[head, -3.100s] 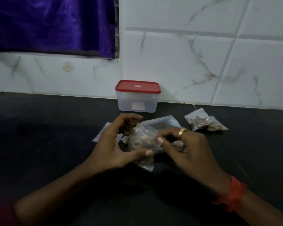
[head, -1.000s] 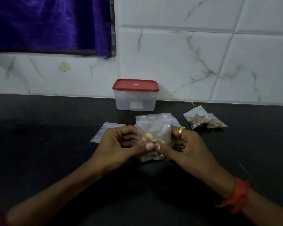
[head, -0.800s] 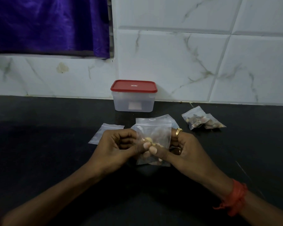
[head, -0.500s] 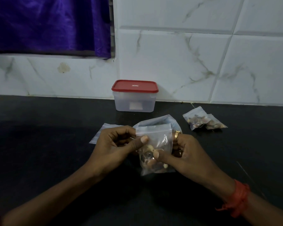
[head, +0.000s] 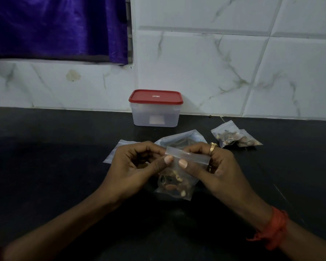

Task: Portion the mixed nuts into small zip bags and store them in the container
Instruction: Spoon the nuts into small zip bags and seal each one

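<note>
Clear plastic occupies both hands: a small transparent zip bag (head: 179,178), with a portion of mixed nuts lying in its lower half, is held upright just above the black desk (head: 45,176). The left hand (head: 137,166) pinches the bag's top strip at its left end, thumb in front and fingers curled behind. The right hand (head: 220,172) pinches the same strip a little further along, its thumb tip close beside the left thumb. I judge this bag filled and its seal under way; whether the zip has caught along its whole length I cannot tell.

As for what is done, what look like two small filled clear bags (head: 233,138) lie overlapping on the desk to the right, near the wall and apart from the hands. The held one would make a third.

Plenty is left. A larger clear pouch (head: 181,137) lies just behind the hands, something dark inside it, probably the supply; how much it holds is hidden. A flat empty zip bag (head: 115,150) lies behind the left hand, apparently waiting for its portion. The translucent rectangular container (head: 155,117) stands against the tiled wall with its red lid (head: 155,96) on. No bags show through its cloudy walls, so storing seems not yet begun.
</note>
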`<action>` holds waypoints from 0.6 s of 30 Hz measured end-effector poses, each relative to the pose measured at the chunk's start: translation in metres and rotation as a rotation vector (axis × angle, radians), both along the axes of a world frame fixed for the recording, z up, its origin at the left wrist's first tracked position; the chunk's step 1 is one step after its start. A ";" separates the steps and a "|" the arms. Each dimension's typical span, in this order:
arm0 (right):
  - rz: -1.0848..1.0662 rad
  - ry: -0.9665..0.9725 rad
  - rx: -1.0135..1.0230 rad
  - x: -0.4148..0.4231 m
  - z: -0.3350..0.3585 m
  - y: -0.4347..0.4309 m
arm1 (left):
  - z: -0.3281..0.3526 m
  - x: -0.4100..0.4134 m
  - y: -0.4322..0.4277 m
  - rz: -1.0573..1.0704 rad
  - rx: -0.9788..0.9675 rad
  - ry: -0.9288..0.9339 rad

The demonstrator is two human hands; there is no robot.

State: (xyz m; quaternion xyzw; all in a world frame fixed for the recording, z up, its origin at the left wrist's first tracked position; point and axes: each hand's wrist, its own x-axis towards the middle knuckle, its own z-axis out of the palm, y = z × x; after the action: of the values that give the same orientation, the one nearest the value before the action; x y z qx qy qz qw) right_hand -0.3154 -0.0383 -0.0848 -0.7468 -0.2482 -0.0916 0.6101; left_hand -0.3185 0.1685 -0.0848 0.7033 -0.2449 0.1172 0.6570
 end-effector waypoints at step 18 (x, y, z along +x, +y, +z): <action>0.007 -0.014 0.029 -0.005 0.003 0.005 | 0.000 -0.002 -0.003 -0.008 0.053 -0.161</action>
State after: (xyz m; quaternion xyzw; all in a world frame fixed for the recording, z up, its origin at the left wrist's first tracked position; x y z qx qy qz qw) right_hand -0.3206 -0.0329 -0.0823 -0.7363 -0.2538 -0.0980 0.6195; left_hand -0.3204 0.1658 -0.0852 0.7078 -0.3027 0.1643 0.6168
